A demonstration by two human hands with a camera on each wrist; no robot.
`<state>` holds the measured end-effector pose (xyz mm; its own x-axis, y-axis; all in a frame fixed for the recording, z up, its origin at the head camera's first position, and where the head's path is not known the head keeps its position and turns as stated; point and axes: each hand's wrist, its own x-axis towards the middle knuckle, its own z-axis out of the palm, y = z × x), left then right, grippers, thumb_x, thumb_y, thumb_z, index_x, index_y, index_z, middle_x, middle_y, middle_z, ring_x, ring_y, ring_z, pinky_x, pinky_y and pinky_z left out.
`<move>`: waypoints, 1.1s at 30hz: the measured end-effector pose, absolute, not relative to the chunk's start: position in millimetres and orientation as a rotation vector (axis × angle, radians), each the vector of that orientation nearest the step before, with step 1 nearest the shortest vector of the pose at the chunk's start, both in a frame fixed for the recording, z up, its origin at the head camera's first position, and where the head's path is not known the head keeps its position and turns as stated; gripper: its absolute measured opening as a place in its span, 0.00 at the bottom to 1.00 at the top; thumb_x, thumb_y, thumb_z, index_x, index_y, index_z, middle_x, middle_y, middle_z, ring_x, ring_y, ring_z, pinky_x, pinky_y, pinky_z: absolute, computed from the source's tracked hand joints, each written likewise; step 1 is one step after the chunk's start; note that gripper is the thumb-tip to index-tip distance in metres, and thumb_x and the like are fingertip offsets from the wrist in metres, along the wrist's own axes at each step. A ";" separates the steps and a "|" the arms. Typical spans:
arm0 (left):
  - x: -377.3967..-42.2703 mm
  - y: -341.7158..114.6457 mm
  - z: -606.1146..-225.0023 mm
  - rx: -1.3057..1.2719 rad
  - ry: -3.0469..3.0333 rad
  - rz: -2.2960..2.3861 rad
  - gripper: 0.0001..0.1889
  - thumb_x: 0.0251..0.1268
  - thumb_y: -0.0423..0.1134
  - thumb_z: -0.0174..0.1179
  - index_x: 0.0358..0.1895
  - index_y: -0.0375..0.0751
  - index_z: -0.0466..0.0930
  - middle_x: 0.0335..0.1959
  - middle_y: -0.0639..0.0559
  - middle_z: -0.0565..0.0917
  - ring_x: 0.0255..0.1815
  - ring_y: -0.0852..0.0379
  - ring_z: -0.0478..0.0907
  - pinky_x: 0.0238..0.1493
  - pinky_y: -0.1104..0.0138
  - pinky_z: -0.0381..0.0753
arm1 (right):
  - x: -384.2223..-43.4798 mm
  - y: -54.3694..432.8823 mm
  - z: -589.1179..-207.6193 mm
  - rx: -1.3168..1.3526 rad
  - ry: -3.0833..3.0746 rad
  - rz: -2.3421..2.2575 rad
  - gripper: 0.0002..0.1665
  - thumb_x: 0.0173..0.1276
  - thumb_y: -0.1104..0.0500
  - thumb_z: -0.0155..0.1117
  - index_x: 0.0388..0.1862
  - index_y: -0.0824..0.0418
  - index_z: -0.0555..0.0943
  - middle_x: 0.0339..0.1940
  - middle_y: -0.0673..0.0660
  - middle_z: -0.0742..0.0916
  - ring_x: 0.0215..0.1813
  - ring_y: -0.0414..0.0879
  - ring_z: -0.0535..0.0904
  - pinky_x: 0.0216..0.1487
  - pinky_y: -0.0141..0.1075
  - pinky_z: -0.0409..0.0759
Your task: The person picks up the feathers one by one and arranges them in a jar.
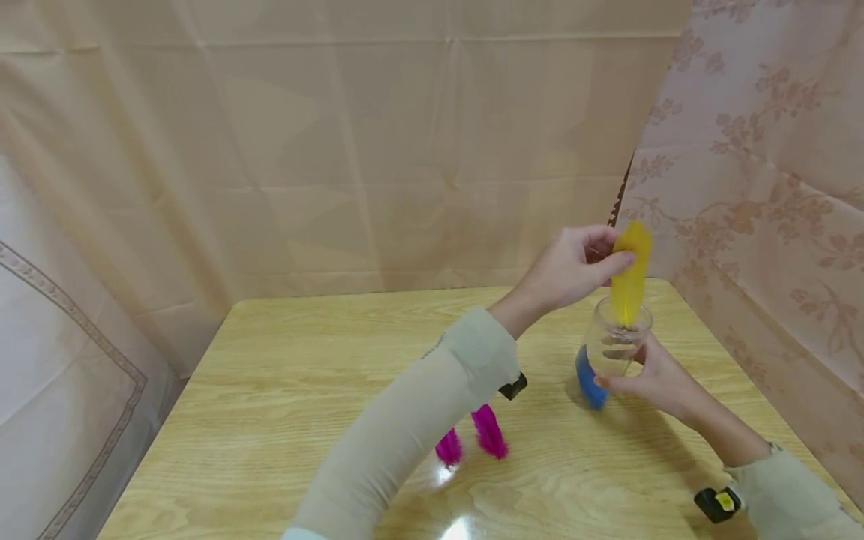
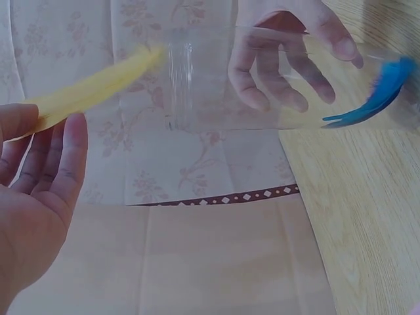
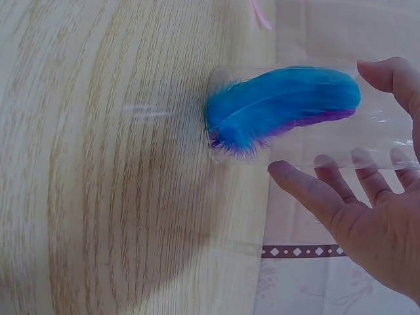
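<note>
The yellow feather is pinched by the left hand above the glass jar — its tip seemingly at the mouth; the jar, a blue feather inside, is gripped by the right hand.

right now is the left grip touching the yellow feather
Touching: the left wrist view plainly shows the left grip pinching the yellow feather near one end, with no gap between them.

No text, brand or number can be read; a yellow patch on one wrist device is illegible.
</note>
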<state>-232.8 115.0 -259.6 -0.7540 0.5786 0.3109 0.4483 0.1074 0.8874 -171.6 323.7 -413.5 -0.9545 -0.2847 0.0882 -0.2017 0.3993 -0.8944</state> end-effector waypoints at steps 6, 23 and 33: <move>-232.4 117.8 -264.0 1.059 2.323 1.671 0.10 0.71 0.36 0.65 0.51 0.36 0.85 0.37 0.55 0.86 0.33 0.64 0.83 0.38 0.77 0.82 | -171.9 325.0 -414.3 -0.444 2.568 -1.613 0.55 0.64 0.62 0.76 0.79 0.55 0.50 0.68 0.71 0.69 0.64 0.69 0.73 0.48 0.49 0.85; -227.2 117.3 -274.5 1.064 2.267 1.682 0.08 0.70 0.38 0.67 0.45 0.38 0.83 0.32 0.56 0.85 0.32 0.63 0.83 0.35 0.73 0.84 | -175.1 319.6 -417.8 -0.474 2.574 -1.618 0.55 0.64 0.61 0.76 0.79 0.55 0.51 0.69 0.69 0.69 0.64 0.74 0.71 0.51 0.55 0.83; -226.3 118.3 -282.2 1.079 2.332 1.767 0.09 0.69 0.40 0.67 0.43 0.38 0.85 0.31 0.58 0.85 0.31 0.65 0.82 0.37 0.76 0.82 | -173.4 317.7 -416.2 -0.488 2.588 -1.606 0.54 0.64 0.61 0.76 0.79 0.54 0.51 0.69 0.68 0.69 0.63 0.73 0.72 0.50 0.51 0.84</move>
<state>-226.3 118.3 -282.2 -0.7603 0.5304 0.3750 0.5044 0.1184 0.8553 -173.4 317.7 -416.2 -0.9483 -0.2951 0.1164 -0.2354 0.4083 -0.8820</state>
